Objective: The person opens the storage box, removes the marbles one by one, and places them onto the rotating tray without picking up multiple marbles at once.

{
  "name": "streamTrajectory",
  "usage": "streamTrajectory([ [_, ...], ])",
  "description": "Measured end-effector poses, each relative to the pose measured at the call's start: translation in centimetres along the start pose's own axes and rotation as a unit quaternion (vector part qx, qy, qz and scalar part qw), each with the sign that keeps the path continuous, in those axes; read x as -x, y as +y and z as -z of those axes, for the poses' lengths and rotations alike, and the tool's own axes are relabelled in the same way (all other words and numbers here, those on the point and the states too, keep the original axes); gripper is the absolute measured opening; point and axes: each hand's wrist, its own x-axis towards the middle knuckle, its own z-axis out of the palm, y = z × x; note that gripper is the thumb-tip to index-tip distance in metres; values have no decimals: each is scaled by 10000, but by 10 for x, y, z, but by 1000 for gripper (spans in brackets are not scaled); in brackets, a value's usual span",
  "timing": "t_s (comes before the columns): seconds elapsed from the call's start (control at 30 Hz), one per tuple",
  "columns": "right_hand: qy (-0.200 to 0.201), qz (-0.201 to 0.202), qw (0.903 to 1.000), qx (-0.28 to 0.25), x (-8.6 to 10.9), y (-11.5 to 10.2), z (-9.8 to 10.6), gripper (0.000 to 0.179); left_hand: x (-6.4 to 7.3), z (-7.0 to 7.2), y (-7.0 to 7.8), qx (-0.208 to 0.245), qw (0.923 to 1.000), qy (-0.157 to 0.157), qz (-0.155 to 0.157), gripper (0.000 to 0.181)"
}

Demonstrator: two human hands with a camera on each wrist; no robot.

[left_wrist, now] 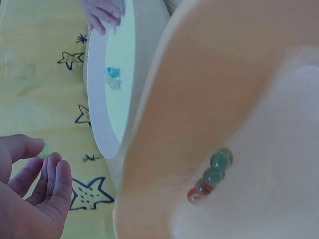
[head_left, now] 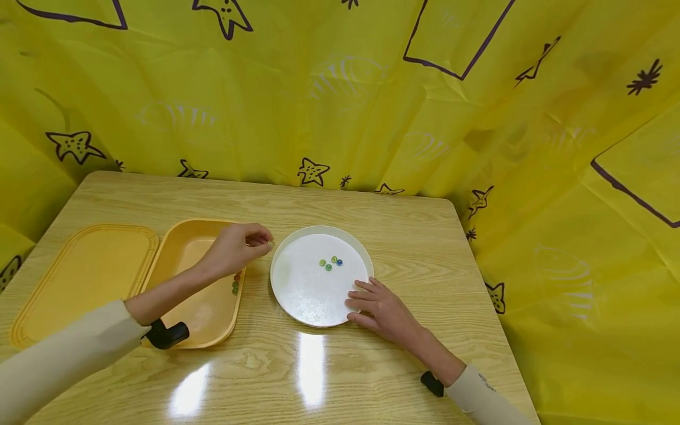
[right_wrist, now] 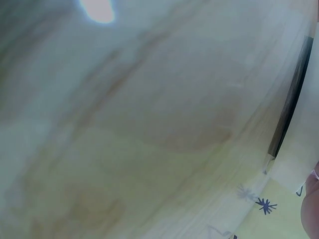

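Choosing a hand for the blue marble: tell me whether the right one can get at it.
Probably yes: the right hand is at the right edge of the white tray; only bare floor shows between its fingers and the blue marble.

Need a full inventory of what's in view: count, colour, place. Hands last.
Curtain: 1, yellow with dark and pale drawings, behind and beside the table
Table: 1, light wood-grain, under everything
Lid: 1, yellow-orange, left of the bin
Bin: 1, yellow-orange, left of the tray
Tray: 1, white, round, mid-table
Tray marbles: 4, three greenish, one blue, in the tray
Bin marbles: at least 4, green and red, at the bin's right side
Held marble: 1, yellow-green, in left fingertips
Sleeves: 2, beige, on both arms
Wrist devices: 2, black, at both wrists
Left hand: 1, bare, pinching held marble
Right hand: 1, bare, at tray's right rim
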Motion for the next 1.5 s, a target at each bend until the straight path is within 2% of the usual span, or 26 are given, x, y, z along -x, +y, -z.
streamTrajectory([
  [0.33, -78, -37, 10000, 0, 0, -1, 1, 44, -11, -29, 5, 174, 9992, -299, -218, 8],
  [0.97, -87, -80, 9999, 7, -1, -1, 1, 38, -35, -75, 6, 148, 9963, -820, -212, 4],
  [1.1, -58, -52, 10000, 3, -1, 0, 1, 42, -40, -82, 6, 53, 9959, -846, -319, 4],
  [1.3, -76, -40, 10000, 30, -1, 0, 2, 48, -45, -87, 10, -320, 9948, -842, -464, 6],
  [1.5, -37, 2, 10000, 30, 0, 0, 2, 44, -50, -90, 10, -437, 9948, -833, -387, 6],
])
